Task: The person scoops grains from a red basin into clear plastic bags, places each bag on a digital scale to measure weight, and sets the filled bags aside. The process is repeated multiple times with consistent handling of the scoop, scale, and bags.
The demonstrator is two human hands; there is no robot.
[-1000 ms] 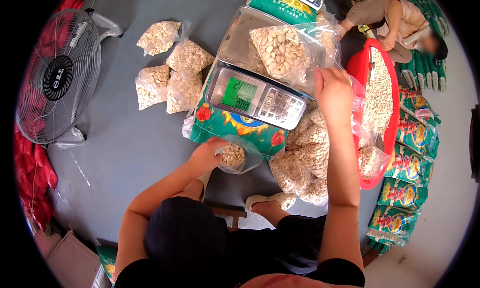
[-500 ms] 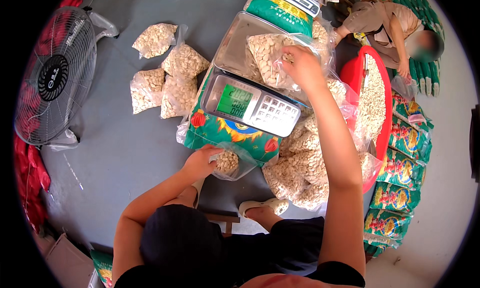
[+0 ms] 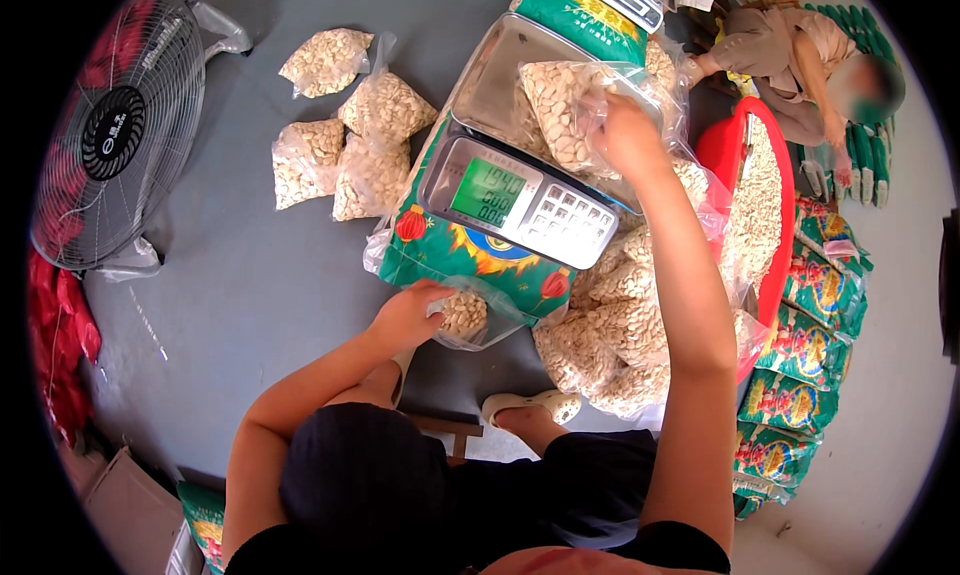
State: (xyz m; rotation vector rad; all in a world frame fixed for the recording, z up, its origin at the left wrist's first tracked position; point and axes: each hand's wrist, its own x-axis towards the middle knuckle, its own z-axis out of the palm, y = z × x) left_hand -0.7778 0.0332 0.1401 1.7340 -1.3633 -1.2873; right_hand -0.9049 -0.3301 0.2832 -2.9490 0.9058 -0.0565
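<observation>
My right hand [image 3: 632, 135] reaches into the mouth of a clear bag of pale pumpkin seeds [image 3: 560, 105], its fingers closed on seeds and partly covered by the plastic. That bag rests on the steel pan [image 3: 490, 80] of a digital scale [image 3: 515, 207], whose green display is lit. Near my knees, my left hand [image 3: 408, 315] grips the rim of a smaller clear plastic bag [image 3: 488, 325], with a handful of seeds [image 3: 462, 315] inside. This bag hangs at the near edge of the green printed sack [image 3: 415, 260] under the scale.
Several filled seed bags [image 3: 385, 110] lie on the floor to the left, near a standing fan [image 3: 113, 133]. Bulging seed bags [image 3: 610, 345] and a red tub [image 3: 785, 245] of seeds stand at right. Beyond are stacked green packages [image 3: 800, 395] and another person [image 3: 770, 65] bending over.
The reading on the scale's display has dropped. My right hand has pushed deeper into the bag's mouth. My left hand keeps its grip; the whole view has shifted slightly.
</observation>
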